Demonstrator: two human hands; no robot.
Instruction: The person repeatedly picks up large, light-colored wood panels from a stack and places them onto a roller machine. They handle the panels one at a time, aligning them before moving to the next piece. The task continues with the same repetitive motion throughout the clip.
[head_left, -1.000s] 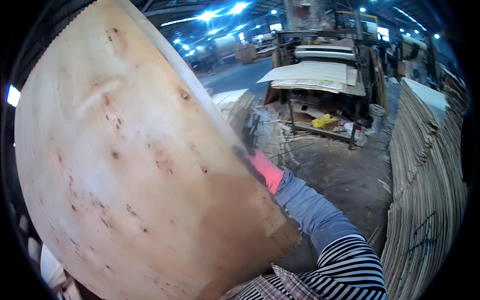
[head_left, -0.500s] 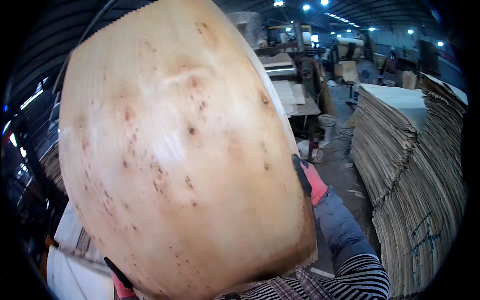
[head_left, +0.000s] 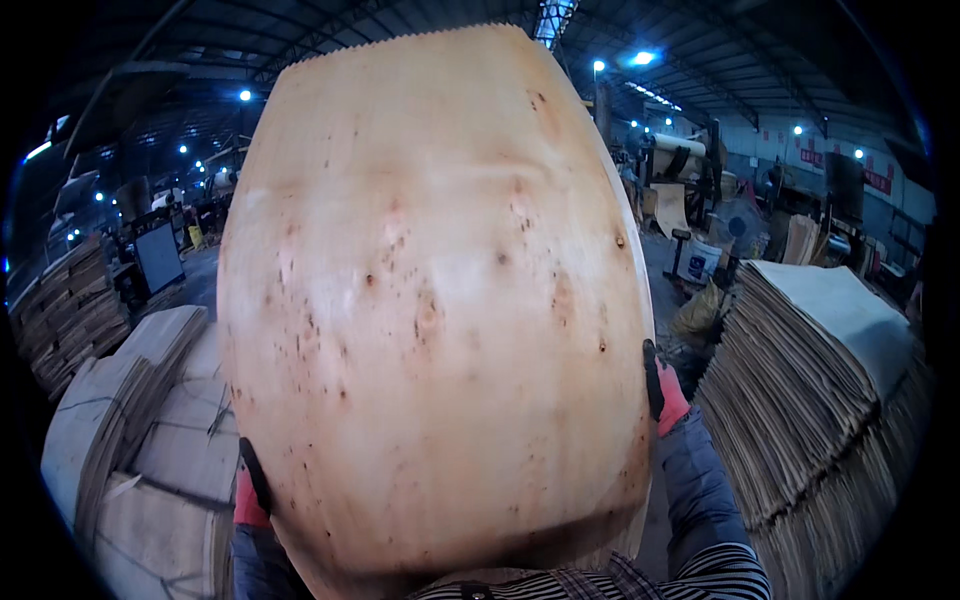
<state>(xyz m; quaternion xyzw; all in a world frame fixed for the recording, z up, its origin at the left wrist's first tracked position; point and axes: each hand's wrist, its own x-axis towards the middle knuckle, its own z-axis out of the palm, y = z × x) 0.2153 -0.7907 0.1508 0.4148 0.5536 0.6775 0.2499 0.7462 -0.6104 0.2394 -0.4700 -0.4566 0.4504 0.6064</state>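
Note:
A large pale wood veneer sheet (head_left: pixel 430 300), speckled with dark knots, fills the middle of the view and stands upright in front of me. My left hand (head_left: pixel 250 490), in a red and black glove, grips its lower left edge. On the right edge, my right hand (head_left: pixel 663 390), gloved the same way, holds the sheet at mid height. Most of both hands is hidden behind the sheet.
A tall stack of veneer sheets (head_left: pixel 830 400) stands at the right. Lower stacks (head_left: pixel 130 440) lie at the left, with more piles (head_left: pixel 70 320) behind. Machinery and a white bucket (head_left: pixel 700 260) sit at the back right under ceiling lamps.
The view has swung from the right side of the hall toward the left. The sheet has come from a leftward tilt to upright and centred; my left hand now shows on its lower edge.

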